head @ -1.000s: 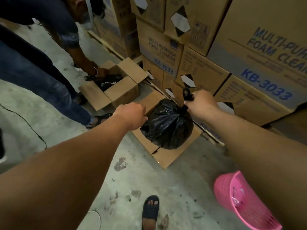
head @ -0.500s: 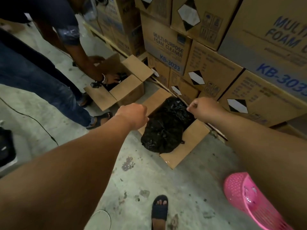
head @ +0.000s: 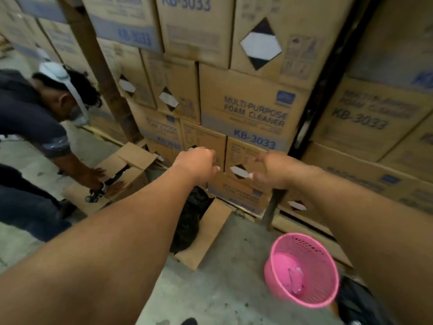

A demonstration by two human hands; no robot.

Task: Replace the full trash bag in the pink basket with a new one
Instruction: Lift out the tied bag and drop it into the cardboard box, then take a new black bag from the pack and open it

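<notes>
The full black trash bag (head: 190, 220) lies in an open cardboard box (head: 210, 231) on the floor, partly hidden under my left forearm. The pink basket (head: 277, 248) stands on the concrete to the right of that box, tilted toward me, with no bag inside. My left hand (head: 196, 165) hovers above the box, curled into a loose fist with nothing in it. My right hand (head: 269, 170) is level with it, about a hand's width to the right, thumb and fingers slightly apart and holding nothing.
A wall of stacked foam-cleaner cartons (head: 253, 113) on pallets rises directly ahead. At the left a person (head: 35, 118) bends over a second open box (head: 131, 170). More black plastic (head: 356, 303) lies behind the basket at lower right. My foot (head: 188, 321) shows at the bottom edge.
My right hand let go of the bag's knot and the bag settled into the box. Both hands rose and the view tilted up, bringing the whole pink basket into sight.
</notes>
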